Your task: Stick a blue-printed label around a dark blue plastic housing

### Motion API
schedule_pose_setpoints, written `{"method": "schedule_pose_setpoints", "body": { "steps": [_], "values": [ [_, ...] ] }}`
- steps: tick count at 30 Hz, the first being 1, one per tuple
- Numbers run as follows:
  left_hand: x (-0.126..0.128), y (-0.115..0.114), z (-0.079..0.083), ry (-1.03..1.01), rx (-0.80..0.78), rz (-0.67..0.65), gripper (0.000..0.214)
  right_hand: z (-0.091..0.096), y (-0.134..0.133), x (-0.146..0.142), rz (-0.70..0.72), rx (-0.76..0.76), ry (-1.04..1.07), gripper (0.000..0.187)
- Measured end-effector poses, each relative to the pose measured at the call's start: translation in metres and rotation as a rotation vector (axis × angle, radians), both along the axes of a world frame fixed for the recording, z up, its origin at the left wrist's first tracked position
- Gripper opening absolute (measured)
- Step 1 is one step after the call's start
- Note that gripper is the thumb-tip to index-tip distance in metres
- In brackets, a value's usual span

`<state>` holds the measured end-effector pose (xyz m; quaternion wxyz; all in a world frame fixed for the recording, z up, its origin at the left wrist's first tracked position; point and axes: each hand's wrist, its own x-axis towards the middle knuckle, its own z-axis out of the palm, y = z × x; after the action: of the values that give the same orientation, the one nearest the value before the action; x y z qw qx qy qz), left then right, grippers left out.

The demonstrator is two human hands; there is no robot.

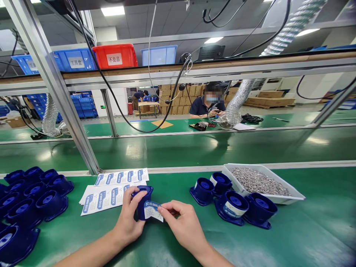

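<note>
My left hand (130, 217) is closed around a dark blue plastic housing (141, 210), which is held on its side just above the green bench. A blue and white printed label (152, 210) lies with one end against the housing. Its other end is pinched between the thumb and fingers of my right hand (180, 220) and stands away from the surface. Behind my left hand lie label sheets (104, 198) with rows of the same print. Several similar housings, some with labels, stand to the right, including a labelled housing (233, 207).
Many blue housings (22, 211) crowd the left side. A white tray (296, 198) of small metal parts sits at the right. An aluminium post (59, 92) rises at left; a black cable (116, 113) hangs ahead. Across the bench a person (207, 104) in a mask sits.
</note>
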<state>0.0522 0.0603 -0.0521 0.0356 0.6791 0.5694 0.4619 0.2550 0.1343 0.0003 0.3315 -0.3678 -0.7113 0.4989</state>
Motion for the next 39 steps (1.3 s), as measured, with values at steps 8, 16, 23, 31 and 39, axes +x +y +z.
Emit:
{"method": "schedule_pose_setpoints", "body": {
  "steps": [8,16,23,31,39],
  "values": [
    [0.003,0.001,0.004,0.078,0.063,0.105,0.076,0.0,-0.003,0.001,0.001,0.181,0.0,0.028],
    [0.003,0.002,0.005,0.085,0.081,0.152,0.074,-0.004,-0.007,-0.001,-0.005,0.348,0.031,0.023],
    [0.003,0.001,0.01,0.151,0.116,0.193,0.07,-0.004,-0.009,-0.002,0.011,0.477,0.048,0.021],
    [-0.001,0.005,0.007,0.145,0.114,0.231,0.069,-0.004,-0.012,-0.002,0.015,0.56,0.051,0.017],
    [-0.028,0.015,0.008,-0.005,0.186,0.37,0.064,0.02,0.005,0.015,-0.198,0.631,0.243,0.01]
  ]
}}
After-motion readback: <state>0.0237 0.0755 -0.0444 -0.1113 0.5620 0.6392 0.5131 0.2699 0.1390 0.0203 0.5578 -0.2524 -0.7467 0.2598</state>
